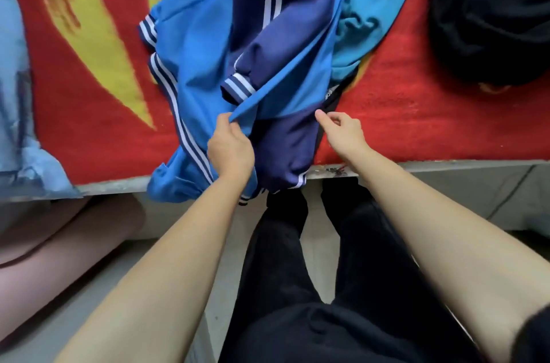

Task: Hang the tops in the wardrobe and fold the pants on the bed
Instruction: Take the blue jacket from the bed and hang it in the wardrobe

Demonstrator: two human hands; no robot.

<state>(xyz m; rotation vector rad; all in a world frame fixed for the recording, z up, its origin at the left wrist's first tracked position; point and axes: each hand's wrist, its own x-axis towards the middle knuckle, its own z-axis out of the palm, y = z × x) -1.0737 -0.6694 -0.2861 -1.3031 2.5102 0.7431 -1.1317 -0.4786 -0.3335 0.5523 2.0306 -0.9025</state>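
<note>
Head view, looking down over the bed edge (446,166).

- Landmark: the blue track jacket (205,35). It is bright blue with navy panels, white stripes along the sleeves and striped cuffs. It lies crumpled on the red blanket (89,89), and its lower end hangs over the bed edge towards me.
- My left hand (229,148) is at the near end of the jacket, on its bright blue side. Thumb and fingers are closed in a pinch on a raised fold of the bright blue cloth. The fold runs taut from the pinch up and across the jacket, away from me.
- My right hand (342,130) is at the jacket's right edge, level with the left hand. The thumb is stretched towards the navy panel and the other fingers are loosely curled. No cloth is held. Thumb tip is at the edge of the fabric; I cannot tell if it touches.
- A striped navy cuff (238,89) lies on top of the jacket, just beyond my left hand's pinch.
- A teal garment (381,5) lies partly under the jacket's right side.
- A dark piece of cloth (330,98) shows from under the jacket, just beyond my right thumb. What kind it is, I cannot tell.
- A black garment (491,20) lies bunched on the blanket well to the right of the jacket.
- A pale blue cloth (15,95) lies well to the left of the jacket.
- My legs in black trousers (297,273) stand below the jacket's hanging end.
</note>
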